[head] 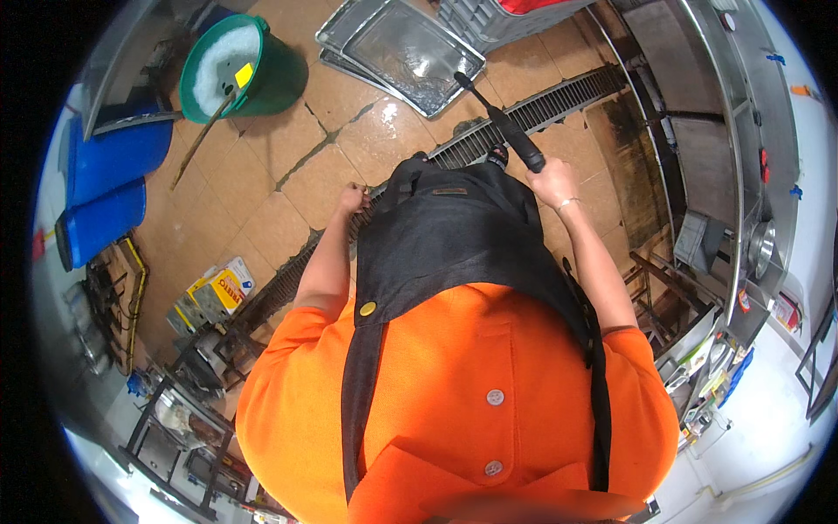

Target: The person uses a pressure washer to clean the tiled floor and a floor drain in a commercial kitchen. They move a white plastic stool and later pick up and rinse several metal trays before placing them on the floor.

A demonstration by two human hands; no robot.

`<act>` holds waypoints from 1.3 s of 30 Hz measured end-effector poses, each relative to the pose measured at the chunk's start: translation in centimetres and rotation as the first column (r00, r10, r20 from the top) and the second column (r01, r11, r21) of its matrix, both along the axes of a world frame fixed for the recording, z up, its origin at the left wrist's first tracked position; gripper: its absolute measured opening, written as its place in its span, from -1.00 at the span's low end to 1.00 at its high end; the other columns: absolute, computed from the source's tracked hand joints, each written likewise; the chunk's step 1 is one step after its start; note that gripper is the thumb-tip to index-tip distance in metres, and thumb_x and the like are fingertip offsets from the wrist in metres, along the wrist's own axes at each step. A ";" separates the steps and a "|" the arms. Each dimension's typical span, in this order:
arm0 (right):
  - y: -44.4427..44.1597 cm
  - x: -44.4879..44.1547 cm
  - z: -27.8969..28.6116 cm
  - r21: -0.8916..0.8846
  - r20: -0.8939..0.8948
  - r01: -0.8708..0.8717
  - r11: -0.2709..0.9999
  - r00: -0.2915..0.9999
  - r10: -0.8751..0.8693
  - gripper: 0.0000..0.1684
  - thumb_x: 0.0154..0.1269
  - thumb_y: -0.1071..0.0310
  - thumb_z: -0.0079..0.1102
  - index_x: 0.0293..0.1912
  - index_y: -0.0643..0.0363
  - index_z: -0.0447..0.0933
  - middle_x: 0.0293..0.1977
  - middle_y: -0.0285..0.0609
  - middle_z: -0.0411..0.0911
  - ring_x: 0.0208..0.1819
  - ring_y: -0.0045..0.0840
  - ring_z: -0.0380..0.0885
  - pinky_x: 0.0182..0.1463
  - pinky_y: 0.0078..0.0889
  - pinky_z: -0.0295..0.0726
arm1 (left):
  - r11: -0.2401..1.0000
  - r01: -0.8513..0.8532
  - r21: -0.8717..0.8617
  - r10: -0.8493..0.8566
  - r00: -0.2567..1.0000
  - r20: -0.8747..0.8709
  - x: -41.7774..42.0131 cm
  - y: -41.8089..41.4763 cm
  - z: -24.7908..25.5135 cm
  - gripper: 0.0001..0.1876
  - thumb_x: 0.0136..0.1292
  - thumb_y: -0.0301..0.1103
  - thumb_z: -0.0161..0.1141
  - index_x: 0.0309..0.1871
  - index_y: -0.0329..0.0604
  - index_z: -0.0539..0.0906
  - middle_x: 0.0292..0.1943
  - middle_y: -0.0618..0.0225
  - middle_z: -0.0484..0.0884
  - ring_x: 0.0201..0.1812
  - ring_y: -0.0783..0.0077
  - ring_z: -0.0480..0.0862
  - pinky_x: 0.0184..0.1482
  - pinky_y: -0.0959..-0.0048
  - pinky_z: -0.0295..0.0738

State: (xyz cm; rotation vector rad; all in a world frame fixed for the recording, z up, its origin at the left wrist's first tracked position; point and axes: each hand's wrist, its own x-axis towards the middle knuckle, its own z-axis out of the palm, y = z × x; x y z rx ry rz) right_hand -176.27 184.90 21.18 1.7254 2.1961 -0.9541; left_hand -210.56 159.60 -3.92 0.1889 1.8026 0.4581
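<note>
My right hand (555, 183) grips the end of a black spray wand (514, 137), whose tip points at a wet metal tray (409, 56) on the tiled floor. Beneath that tray lie other metal trays, partly hidden. Hanging beside my black apron (452, 229), my left hand (354, 198) has its fingers curled, and I see nothing in it. A green bucket (278, 75) of foamy water stands at the upper left, with a wooden stick (204, 141) leaning out over its rim and something yellow (244, 75) at the foam.
A metal floor drain grate (530, 118) runs diagonally past my feet. Behind the trays stands a grey plastic crate (481, 29). Blue bins (118, 160) are at the left, near a yellow and white carton (226, 288). A steel counter (740, 164) runs along the right.
</note>
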 end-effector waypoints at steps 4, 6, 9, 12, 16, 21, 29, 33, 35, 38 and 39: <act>0.9 -1.0 -0.7 0.013 -0.021 -0.024 1.000 0.999 0.025 -0.68 -0.01 0.27 0.19 -0.27 0.28 0.58 -0.33 0.23 0.56 -0.17 0.02 0.54 -0.05 -0.11 0.52 | 0.999 -0.018 0.032 0.018 1.000 0.003 0.2 0.5 0.7 -0.72 0.31 -0.25 -0.07 -0.06 -0.26 0.41 -0.35 0.18 0.65 -0.45 0.35 0.64 -0.45 0.38 0.53; 1.2 -1.5 -0.8 -0.007 -0.033 0.001 1.000 0.999 -0.001 -0.67 -0.02 0.27 0.20 -0.26 0.29 0.56 -0.34 0.22 0.56 -0.17 0.02 0.54 -0.06 -0.09 0.52 | 0.999 -0.027 0.043 0.027 1.000 -0.003 0.1 0.3 0.6 -0.72 0.31 -0.25 -0.07 -0.06 -0.26 0.41 -0.36 0.17 0.66 -0.46 0.34 0.64 -0.45 0.37 0.54; 0.7 -2.6 -1.1 0.000 -0.046 -0.061 0.998 0.997 0.061 -0.67 -0.03 0.28 0.20 -0.25 0.30 0.55 -0.34 0.22 0.56 -0.17 0.02 0.54 -0.06 -0.09 0.51 | 0.998 -0.038 0.042 0.039 0.999 -0.023 0.1 -0.3 0.4 -0.73 0.30 -0.26 -0.07 -0.08 -0.27 0.42 -0.37 0.16 0.66 -0.46 0.34 0.64 -0.45 0.35 0.55; 1.0 -2.4 -1.8 0.013 -0.115 0.008 1.000 0.993 -0.007 -0.69 -0.02 0.30 0.18 -0.27 0.31 0.55 -0.34 0.22 0.56 -0.17 0.02 0.54 -0.06 -0.10 0.52 | 0.999 -0.023 0.037 0.024 0.999 -0.032 0.3 -0.9 0.9 -0.73 0.30 -0.25 -0.07 -0.09 -0.28 0.43 -0.37 0.16 0.66 -0.44 0.32 0.66 -0.44 0.33 0.56; 1.3 -2.5 -2.6 0.034 -0.110 -0.056 0.998 0.992 0.060 -0.71 0.00 0.31 0.17 -0.28 0.30 0.55 -0.33 0.21 0.56 -0.17 0.02 0.54 -0.08 -0.10 0.52 | 1.000 -0.025 0.018 0.026 0.999 -0.038 0.7 -1.9 1.2 -0.72 0.29 -0.25 -0.08 -0.12 -0.30 0.44 -0.35 0.15 0.67 -0.45 0.31 0.67 -0.48 0.34 0.55; 1.7 -2.3 -2.7 0.046 -0.091 -0.026 0.999 0.995 0.030 -0.71 0.01 0.29 0.20 -0.27 0.28 0.56 -0.33 0.20 0.57 -0.17 0.01 0.54 -0.08 -0.11 0.51 | 0.999 -0.046 0.015 0.047 0.998 -0.040 1.1 -2.3 1.1 -0.71 0.29 -0.24 -0.08 -0.09 -0.28 0.43 -0.33 0.16 0.67 -0.42 0.31 0.67 -0.46 0.34 0.55; 1.8 -1.1 -0.9 0.047 -0.061 -0.016 0.999 0.998 0.019 -0.67 0.01 0.25 0.26 -0.23 0.25 0.57 -0.34 0.19 0.57 -0.18 0.00 0.55 -0.10 -0.13 0.52 | 1.000 -0.020 -0.014 0.020 0.999 -0.044 1.5 -0.7 1.5 -0.72 0.31 -0.22 -0.09 -0.08 -0.23 0.43 -0.31 0.21 0.66 -0.39 0.35 0.65 -0.37 0.33 0.54; 1.8 -0.5 -1.4 0.057 -0.088 -0.010 0.998 0.996 0.015 -0.67 0.01 0.25 0.26 -0.23 0.24 0.57 -0.35 0.18 0.58 -0.18 0.00 0.55 -0.09 -0.13 0.52 | 1.000 0.010 0.005 -0.010 1.000 -0.020 1.1 -0.2 1.6 -0.72 0.30 -0.21 -0.08 -0.08 -0.24 0.41 -0.31 0.18 0.66 -0.39 0.33 0.65 -0.39 0.32 0.53; 2.0 -0.7 -1.1 0.038 -0.076 -0.024 0.999 0.997 0.027 -0.68 0.01 0.26 0.25 -0.22 0.24 0.57 -0.34 0.18 0.58 -0.18 0.00 0.55 -0.09 -0.13 0.52 | 0.999 -0.009 0.036 0.010 1.000 -0.022 0.7 -0.7 1.1 -0.71 0.28 -0.21 -0.07 -0.09 -0.26 0.39 -0.34 0.13 0.67 -0.42 0.29 0.67 -0.45 0.33 0.53; 2.0 -0.5 -2.0 0.039 -0.088 -0.003 0.999 0.996 0.007 -0.68 0.00 0.29 0.22 -0.22 0.24 0.57 -0.34 0.19 0.57 -0.18 0.00 0.55 -0.09 -0.13 0.52 | 0.999 0.006 0.033 -0.004 0.999 -0.049 0.7 -0.1 1.0 -0.71 0.28 -0.22 -0.07 -0.09 -0.26 0.40 -0.36 0.15 0.67 -0.42 0.30 0.67 -0.48 0.35 0.51; 1.9 -0.7 -2.2 0.040 -0.103 0.002 0.999 0.995 0.002 -0.69 -0.01 0.30 0.21 -0.22 0.24 0.57 -0.34 0.19 0.57 -0.18 0.00 0.55 -0.09 -0.13 0.52 | 0.999 0.004 0.037 -0.002 0.999 -0.051 0.6 -0.2 1.0 -0.71 0.28 -0.22 -0.07 -0.09 -0.26 0.40 -0.37 0.15 0.67 -0.43 0.30 0.67 -0.48 0.35 0.51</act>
